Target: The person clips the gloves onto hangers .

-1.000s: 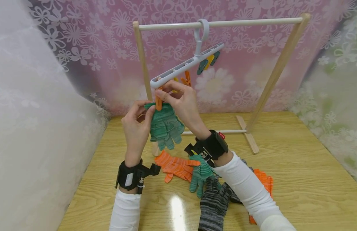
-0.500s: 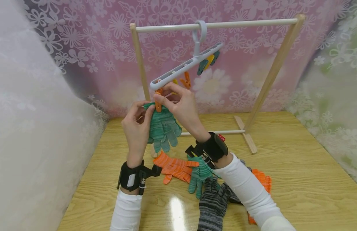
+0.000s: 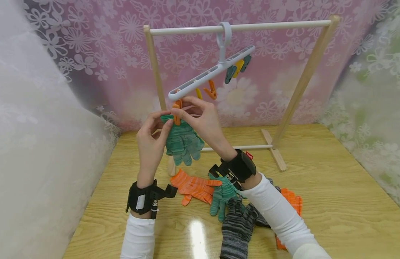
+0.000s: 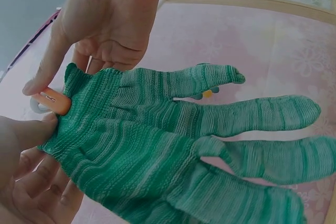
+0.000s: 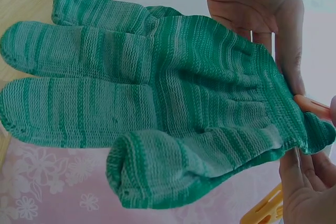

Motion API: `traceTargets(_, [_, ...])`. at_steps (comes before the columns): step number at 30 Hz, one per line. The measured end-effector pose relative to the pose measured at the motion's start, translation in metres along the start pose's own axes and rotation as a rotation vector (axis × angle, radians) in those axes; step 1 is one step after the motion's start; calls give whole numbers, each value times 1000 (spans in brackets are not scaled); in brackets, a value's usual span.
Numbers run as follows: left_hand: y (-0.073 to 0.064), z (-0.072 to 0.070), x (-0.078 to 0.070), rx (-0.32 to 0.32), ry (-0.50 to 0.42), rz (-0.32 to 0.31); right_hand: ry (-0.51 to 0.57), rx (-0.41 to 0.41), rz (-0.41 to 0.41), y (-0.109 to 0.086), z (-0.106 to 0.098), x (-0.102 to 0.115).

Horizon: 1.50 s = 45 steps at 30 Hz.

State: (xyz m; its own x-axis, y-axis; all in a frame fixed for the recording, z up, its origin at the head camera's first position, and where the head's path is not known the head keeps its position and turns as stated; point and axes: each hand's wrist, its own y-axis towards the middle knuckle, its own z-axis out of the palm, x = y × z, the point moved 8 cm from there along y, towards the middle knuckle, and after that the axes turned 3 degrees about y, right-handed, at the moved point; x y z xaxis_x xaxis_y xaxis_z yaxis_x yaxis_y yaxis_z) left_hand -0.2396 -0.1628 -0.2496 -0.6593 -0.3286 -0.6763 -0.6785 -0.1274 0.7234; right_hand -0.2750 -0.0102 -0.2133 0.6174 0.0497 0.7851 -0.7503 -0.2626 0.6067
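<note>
A green striped knit glove (image 3: 183, 144) hangs fingers-down below the near end of a pale grey clip hanger (image 3: 200, 80). My left hand (image 3: 151, 140) pinches the glove's cuff at its left side, thumb in front. With thumb and fingers my right hand (image 3: 204, 118) pinches an orange clothespin (image 3: 177, 116) under the hanger's end. The clothespin's tip overlaps the cuff, as the left wrist view also shows with the orange clothespin (image 4: 58, 103) over the cuff edge. In the right wrist view the glove (image 5: 199, 77) spreads across the picture, and the right hand's fingers are partly cut off.
The hanger hooks on the white rail (image 3: 277, 26) of a wooden stand. Other clothespins, orange (image 3: 211, 90), yellow and dark teal, hang along it. On the table lie an orange glove (image 3: 193, 187), a green glove (image 3: 222, 198), a grey-black glove (image 3: 237, 226) and another orange glove (image 3: 292, 201).
My right hand has moved slightly down along the clothespin. The glove has swayed a little, and the hanger's far end has shifted slightly to the right. The left hand keeps its pinch on the cuff.
</note>
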Motion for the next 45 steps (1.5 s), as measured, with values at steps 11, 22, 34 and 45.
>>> traceTargets(11, [-2, 3, 2, 116, 40, -28, -3, 21, 15, -2, 0, -4])
traceTargets(22, [-3, 10, 0, 188, 36, 28, -79, -36, -13, -13, -15, -9])
traceTargets(34, [-2, 7, -1, 193, 56, 23, -89, -292, -88, -21, -62, -20])
traceTargets(45, [-3, 4, 2, 196, 66, -21, -262, -216, -17, -4, -51, -31])
